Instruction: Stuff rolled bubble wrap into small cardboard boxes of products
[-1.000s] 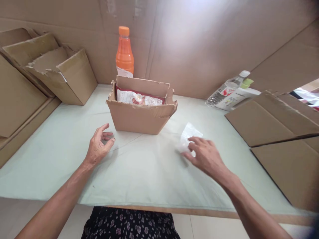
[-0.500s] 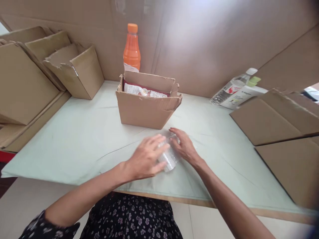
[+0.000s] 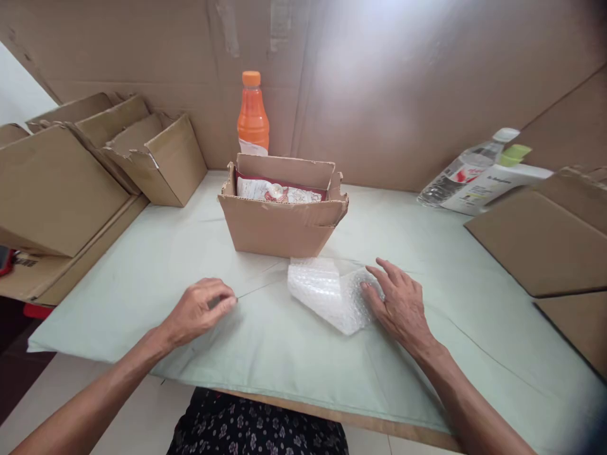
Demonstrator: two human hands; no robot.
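The surface (image 3: 142,272), covered in a pale green sheet, carries everything here, with flattened cardboard stacked beyond the left hand and more cardboard panels (image 3: 540,234) out past the right hand. Straight ahead of both hands stands an open cardboard box (image 3: 279,224) with a printed packet (image 3: 277,191) lying inside it; an orange bottle (image 3: 253,117) stands behind the box, and 2 more bottles (image 3: 478,177) lie on their sides far off beyond the right hand.

Half a second ago both hands were closed together over a piece of bubble wrap (image 3: 327,294). Now they have come apart. The right hand (image 3: 401,306) lies flat with fingers spread, its fingertips pressing the right edge of the wrap, which lies on the surface just in front of the box and looks folded over on itself. The left hand (image 3: 199,309) has drawn back well to the left, its fingers curled and thumb meeting fingertips; it may be pinching a crease of the sheet or nothing at all, the view is too fine to tell.

So the wrap, 1 second ago a small flat scrap under the right hand, has been gathered, shifted toward the middle and laid down, and only 1 hand now steadies it.
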